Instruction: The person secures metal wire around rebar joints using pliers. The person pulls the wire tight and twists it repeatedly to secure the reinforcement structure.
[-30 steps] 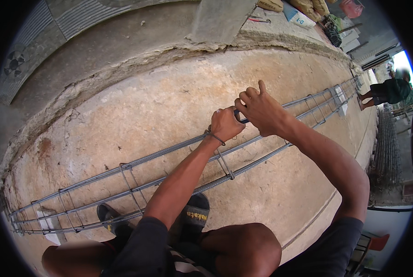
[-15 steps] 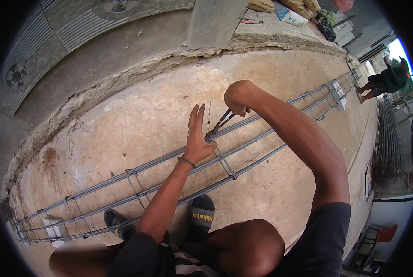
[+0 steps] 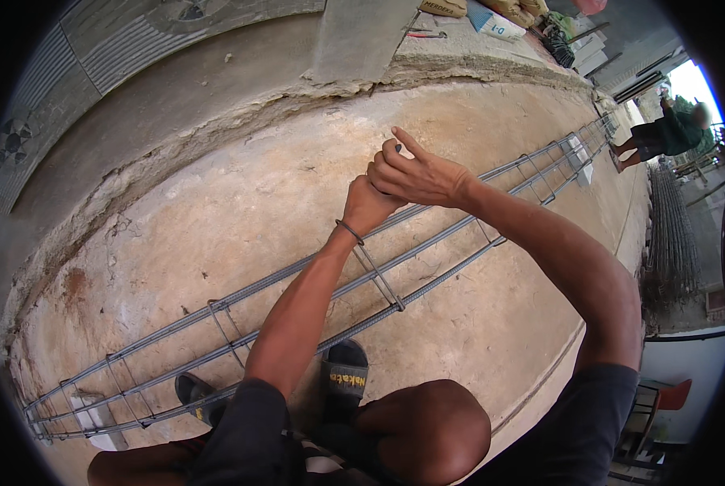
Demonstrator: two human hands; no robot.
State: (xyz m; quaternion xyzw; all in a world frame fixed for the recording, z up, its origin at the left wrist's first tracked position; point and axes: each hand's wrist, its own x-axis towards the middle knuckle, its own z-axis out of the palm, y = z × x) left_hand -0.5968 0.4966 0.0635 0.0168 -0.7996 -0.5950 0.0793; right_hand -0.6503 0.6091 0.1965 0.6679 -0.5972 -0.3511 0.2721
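A long cage of steel reinforcing bars (image 3: 399, 305) with square wire stirrups lies across the floor in front of me. Above its far bars my two hands meet. My left hand (image 3: 368, 204) is closed, its fingers mostly hidden, so what it holds does not show. Over it, my right hand (image 3: 417, 174) is curled with the index finger stretched out. A dark handle end of the pliers (image 3: 398, 148) pokes out between its fingers; the jaws are hidden behind the hands. My sandalled feet (image 3: 346, 374) are at the cage's near side.
Pale blocks (image 3: 97, 421) prop the cage at the left, and another block (image 3: 579, 160) at the far right. A person (image 3: 674, 131) stands beyond the right end. A broken concrete edge (image 3: 216, 134) runs behind. Bundled bars (image 3: 674, 231) and a red chair (image 3: 674, 395) are at the right.
My right hand has swung over to the left hand, and its index finger is now stretched out. My left hand has risen and closed from spread fingers. The pliers are now mostly hidden.
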